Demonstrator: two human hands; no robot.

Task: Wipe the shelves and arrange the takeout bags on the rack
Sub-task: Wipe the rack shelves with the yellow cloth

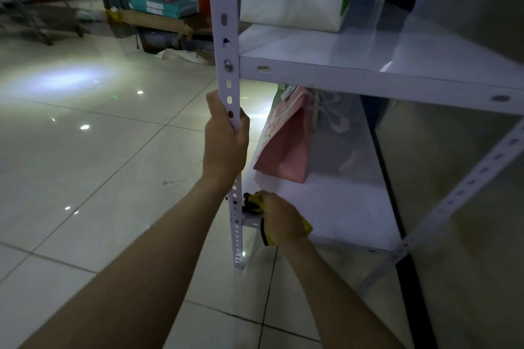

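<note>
Clenched left grip (225, 139) holds the rack post (226, 65); right grip (279, 217) clutches a yellow cloth (268, 238) on the bottom shelf (326, 207).

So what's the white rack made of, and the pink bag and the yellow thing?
Rack: looks like white-painted metal, glossy, with punched holes and bolts. Pink bag: probably paper, matte with sharp folds. Yellow cloth: soft fabric, bunched under the right hand.

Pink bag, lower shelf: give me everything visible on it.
The pink paper takeout bag stands on the white lower shelf, leaning left toward the slotted upright post. Its side is creased, and white handles or ribbon show at the top, beside a pale tag. Neither the left hand nor the right hand touches it. Print on its front is unreadable.
</note>
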